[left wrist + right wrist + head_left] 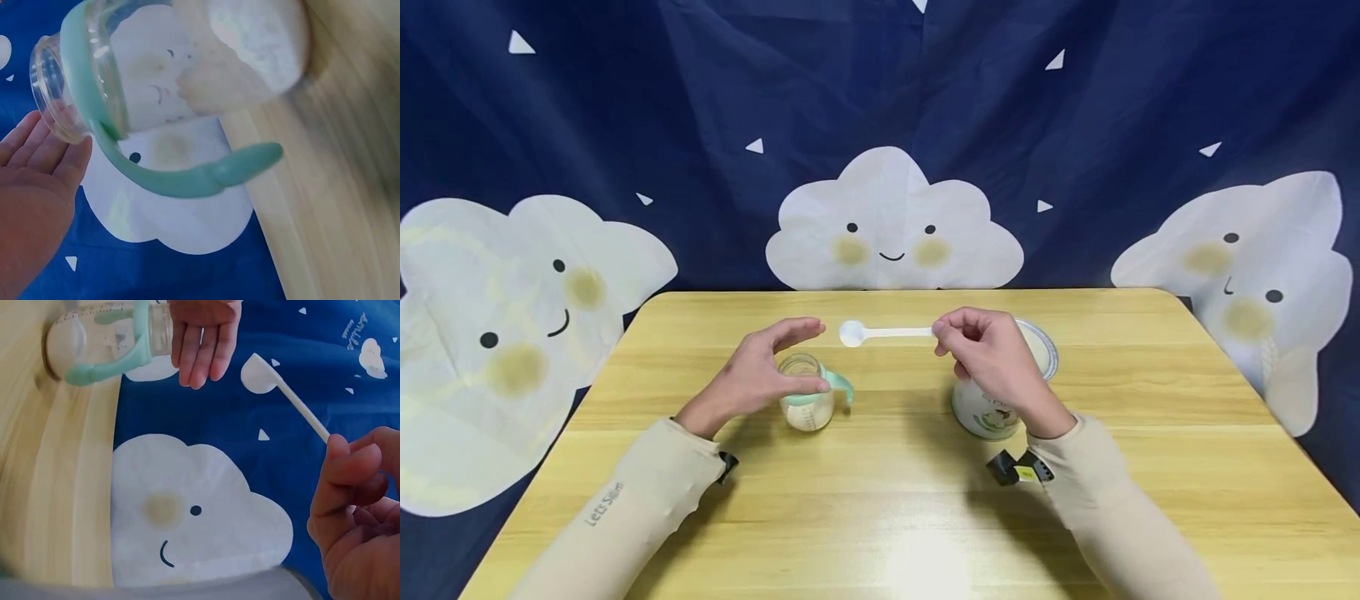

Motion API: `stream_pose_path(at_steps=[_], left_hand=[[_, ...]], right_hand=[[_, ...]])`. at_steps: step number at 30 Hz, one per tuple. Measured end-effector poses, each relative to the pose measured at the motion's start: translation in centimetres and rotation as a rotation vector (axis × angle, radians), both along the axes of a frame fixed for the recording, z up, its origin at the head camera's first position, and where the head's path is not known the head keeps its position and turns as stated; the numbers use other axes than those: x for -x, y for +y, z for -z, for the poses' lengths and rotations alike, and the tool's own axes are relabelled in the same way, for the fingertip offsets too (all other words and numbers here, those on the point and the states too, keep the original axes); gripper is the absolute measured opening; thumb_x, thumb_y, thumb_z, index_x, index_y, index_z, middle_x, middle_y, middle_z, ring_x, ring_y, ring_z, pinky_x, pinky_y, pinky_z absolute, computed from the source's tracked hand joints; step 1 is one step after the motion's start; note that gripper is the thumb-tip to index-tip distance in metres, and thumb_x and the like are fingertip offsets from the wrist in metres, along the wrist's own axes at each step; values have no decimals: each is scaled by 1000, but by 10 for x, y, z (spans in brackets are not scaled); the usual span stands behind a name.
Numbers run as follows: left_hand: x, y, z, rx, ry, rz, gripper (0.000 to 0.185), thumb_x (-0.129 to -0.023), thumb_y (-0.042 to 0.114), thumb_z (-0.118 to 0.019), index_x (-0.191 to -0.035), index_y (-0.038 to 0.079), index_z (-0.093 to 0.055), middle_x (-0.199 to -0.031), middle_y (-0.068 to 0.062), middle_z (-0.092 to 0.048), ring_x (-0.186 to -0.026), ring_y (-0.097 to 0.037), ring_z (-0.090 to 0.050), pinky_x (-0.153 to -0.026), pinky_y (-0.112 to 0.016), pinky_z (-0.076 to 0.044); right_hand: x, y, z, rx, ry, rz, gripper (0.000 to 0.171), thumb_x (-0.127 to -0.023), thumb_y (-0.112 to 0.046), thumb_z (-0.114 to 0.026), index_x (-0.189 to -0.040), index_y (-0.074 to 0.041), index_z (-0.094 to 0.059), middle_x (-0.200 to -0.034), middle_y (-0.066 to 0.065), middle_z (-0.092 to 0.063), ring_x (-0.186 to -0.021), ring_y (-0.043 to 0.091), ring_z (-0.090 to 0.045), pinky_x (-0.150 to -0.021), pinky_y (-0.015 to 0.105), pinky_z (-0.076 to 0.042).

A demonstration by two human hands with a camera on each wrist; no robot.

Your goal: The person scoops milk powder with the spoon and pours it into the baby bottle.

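Note:
A white long-handled measuring scoop (895, 332) is pinched at the end of its handle by my right hand (997, 350). Its bowl points left, held in the air between both hands. My left hand (752, 377) is beside the baby bottle (808, 415), fingers and thumb spread apart; whether it touches the bottle I cannot tell. The uncapped bottle stands upright on the table, with white powder inside and a mint-green handle (181, 181). Under my right hand stands a milk powder can (988, 421), partly hidden by the hand.
The light wood table (880, 483) has its far edge against a dark blue curtain (715, 100) printed with smiling clouds. A pale round lid or rim (1047, 350) shows at the top of the can, behind my right hand.

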State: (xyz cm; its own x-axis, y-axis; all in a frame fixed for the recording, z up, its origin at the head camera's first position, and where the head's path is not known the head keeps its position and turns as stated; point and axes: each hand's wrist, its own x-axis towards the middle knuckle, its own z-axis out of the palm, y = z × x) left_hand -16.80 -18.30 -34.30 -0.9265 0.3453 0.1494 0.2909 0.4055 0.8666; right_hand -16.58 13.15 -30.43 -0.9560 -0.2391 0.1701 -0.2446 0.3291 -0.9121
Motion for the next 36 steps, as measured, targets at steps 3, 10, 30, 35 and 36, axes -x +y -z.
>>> stream_pose_path(at_steps=[3, 10, 30, 35, 36], left_hand=[[0, 4, -1, -12, 4, 12, 82, -73, 16, -91, -142, 3, -50, -141, -10, -57, -135, -25, -48, -110, -47, -38], [-1, 16, -6, -4, 35, 40, 83, -72, 16, -91, -143, 3, -50, -141, -10, -57, -135, -24, -48, -108, -48, -40], [-1, 59, -12, -32, 52, 98, 90, -71, 24, -93, -146, 5, -47, -146, -4, -53, -138, -21, -45, -114, -42, -35], [-2, 71, -11, -53, 19, 110, 91, -71, 24, -93, -147, 7, -46, -146, -2, -52, -138, -20, -44, -114, -41, -35], [-2, 74, -11, -54, 11, 109, 91, -71, 24, -93, -147, 8, -47, -146, -2, -52, -138, -20, -44, -114, -40, -35]], right_hand=[[-1, 6, -2, -14, -1, 15, 18, -98, -15, -61, -90, 0, -69, -72, 5, -65, -45, 14, -45, -44, 24, -39], [-2, 24, -5, -13, -17, 45, 23, -98, -17, -61, -88, 3, -66, -63, 8, -59, -41, 8, -37, -39, 21, -28], [-1, 68, -9, 39, -137, 132, 24, -99, -19, -61, -91, 4, -63, -67, -6, -59, -48, 9, -41, -42, 20, -34], [-2, 80, -10, 37, -105, 153, 22, -99, -18, -61, -89, 2, -63, -66, -6, -59, -48, 8, -43, -43, 20, -36], [-2, 82, -10, 38, -96, 157, 21, -99, -18, -61, -87, 0, -63, -65, -7, -59, -48, 8, -43, -44, 20, -37]])
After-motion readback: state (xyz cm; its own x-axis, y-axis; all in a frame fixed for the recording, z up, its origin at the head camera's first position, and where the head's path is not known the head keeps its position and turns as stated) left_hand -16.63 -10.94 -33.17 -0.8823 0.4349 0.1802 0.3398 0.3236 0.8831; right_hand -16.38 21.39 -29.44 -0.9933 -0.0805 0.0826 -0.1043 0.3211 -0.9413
